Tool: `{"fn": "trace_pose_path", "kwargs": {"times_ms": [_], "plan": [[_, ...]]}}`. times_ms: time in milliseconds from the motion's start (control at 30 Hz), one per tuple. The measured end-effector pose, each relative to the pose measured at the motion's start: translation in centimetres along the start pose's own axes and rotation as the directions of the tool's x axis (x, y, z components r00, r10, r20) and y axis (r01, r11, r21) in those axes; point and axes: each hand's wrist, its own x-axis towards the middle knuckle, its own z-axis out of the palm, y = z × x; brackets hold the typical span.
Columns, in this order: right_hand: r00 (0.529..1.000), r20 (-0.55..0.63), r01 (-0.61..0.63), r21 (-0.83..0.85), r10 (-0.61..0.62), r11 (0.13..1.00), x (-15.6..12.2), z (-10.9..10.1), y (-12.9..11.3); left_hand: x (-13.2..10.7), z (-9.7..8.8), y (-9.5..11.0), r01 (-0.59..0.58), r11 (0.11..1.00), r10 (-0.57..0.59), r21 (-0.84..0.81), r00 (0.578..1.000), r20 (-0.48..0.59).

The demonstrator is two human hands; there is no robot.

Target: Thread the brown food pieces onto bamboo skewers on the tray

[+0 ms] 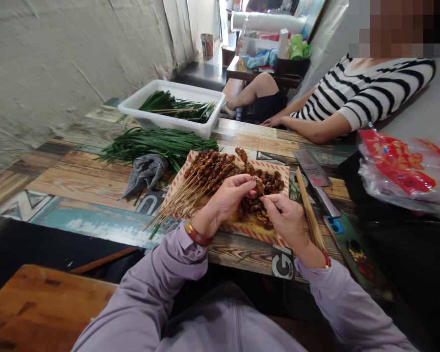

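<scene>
My left hand is closed, thumb and fingers pinching a glossy brown morsel on a thin wooden skewer. My right hand is closed too, gripping the lower end of that skewer just below the morsel. More brown pieces show above my left fingers, seemingly on the same skewer. Beneath both hands lies a red-striped sheet. On its left side rests a pile of loaded skewers, bare sticks toward me. Loose brown morsels are heaped on its right side, partly hidden by my hands.
Bare skewers, a cleaver and a phone lie at right, near a red-and-clear plastic bag. Behind are a grey cloth, green leaves and a white tub. A person in stripes sits opposite.
</scene>
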Motion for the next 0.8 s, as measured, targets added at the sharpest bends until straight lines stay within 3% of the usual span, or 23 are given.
{"fn": "trace_pose_path", "kwargs": {"times_ms": [200, 500, 800], "plan": [[1.000, -0.016, 0.018, -0.022, -0.018, 1.000, 0.0, -0.1, 0.0, 0.1, -0.1, -0.3, -0.002, 1.000, 0.002, 0.003, 1.000, 0.011], [0.999, 0.000, 0.040, -0.033, -0.040, 0.999, -0.3, 0.1, 0.4, 0.1, -0.5, 1.5, -0.064, 0.998, 0.064, -0.005, 0.996, -0.069], [0.997, 0.034, 0.076, -0.043, -0.075, 0.996, -0.4, 0.2, 0.6, 0.2, -0.7, 1.6, -0.100, 0.995, 0.098, -0.021, 0.992, -0.076]]}}
